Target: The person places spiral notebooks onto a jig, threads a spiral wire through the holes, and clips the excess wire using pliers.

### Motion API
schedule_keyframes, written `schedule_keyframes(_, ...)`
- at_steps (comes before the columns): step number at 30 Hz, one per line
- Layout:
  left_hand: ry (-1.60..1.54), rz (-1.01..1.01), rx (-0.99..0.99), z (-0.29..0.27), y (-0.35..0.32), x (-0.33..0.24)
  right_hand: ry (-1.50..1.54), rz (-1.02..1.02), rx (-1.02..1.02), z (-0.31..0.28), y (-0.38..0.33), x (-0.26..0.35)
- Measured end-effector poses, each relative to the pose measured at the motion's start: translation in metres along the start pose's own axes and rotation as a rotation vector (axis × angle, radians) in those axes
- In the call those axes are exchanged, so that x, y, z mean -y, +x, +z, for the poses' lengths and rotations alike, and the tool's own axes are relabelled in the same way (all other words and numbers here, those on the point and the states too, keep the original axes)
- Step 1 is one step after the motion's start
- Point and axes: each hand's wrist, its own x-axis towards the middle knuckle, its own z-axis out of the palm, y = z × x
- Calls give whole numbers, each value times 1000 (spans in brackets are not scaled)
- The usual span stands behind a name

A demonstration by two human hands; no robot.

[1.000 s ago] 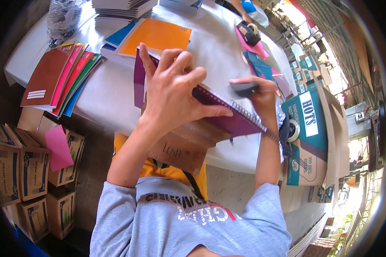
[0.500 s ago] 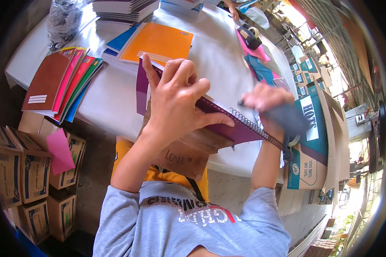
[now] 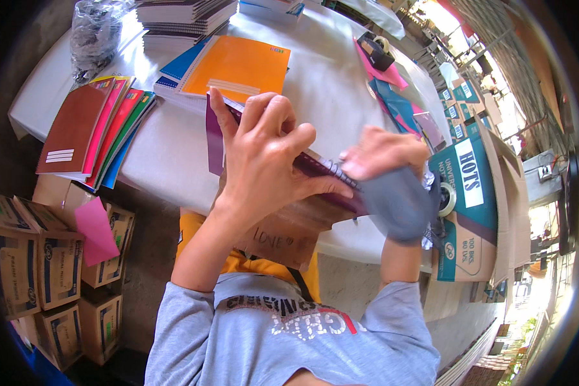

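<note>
Your left hand point(image 3: 270, 154) lies flat, fingers spread and unclenched, pressing on the purple spiral notebook point(image 3: 315, 170), which rests tilted over a brown cardboard piece point(image 3: 283, 235) at the near edge of the white table point(image 3: 174, 161). Your right hand point(image 3: 379, 157) is closed around a grey cloth point(image 3: 399, 202), held against the notebook's wire-bound edge. The step in hand appears to be wiping the notebook's cover while the other hand steadies it. The next move would seem to call for firm downward pressure from the left hand, so the book does not slide off the cardboard, and for the cloth to clear the spiral wire without snagging. Beyond the notebook lie an orange notebook point(image 3: 241, 64) and a fanned row of coloured exercise books point(image 3: 90, 128); a printed carton point(image 3: 469, 212) stands just beside your right hand.
</note>
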Motion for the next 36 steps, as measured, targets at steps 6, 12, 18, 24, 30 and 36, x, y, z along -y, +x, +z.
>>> schedule_keyframes(6, 157, -97, -109, -13, 11, 23, 522, -100, -219, 4, 5, -4)
schedule_keyframes(12, 5, -12, -124, -9, 5, 32, 169, 253, -350, 8, 8, -6)
schedule_keyframes(18, -16, 27, -143, -9, 4, 35, -238, 366, -136, 8, 23, -4)
schedule_keyframes(24, -18, 51, -119, -10, 7, 34, -430, 179, -46, 13, 33, 6)
schedule_keyframes(30, -5, 75, -109, -14, 10, 33, -688, 173, 172, 21, 39, -6)
schedule_keyframes(36, 18, 20, -7, -15, 11, 32, -66, 206, 97, 26, 32, -13)
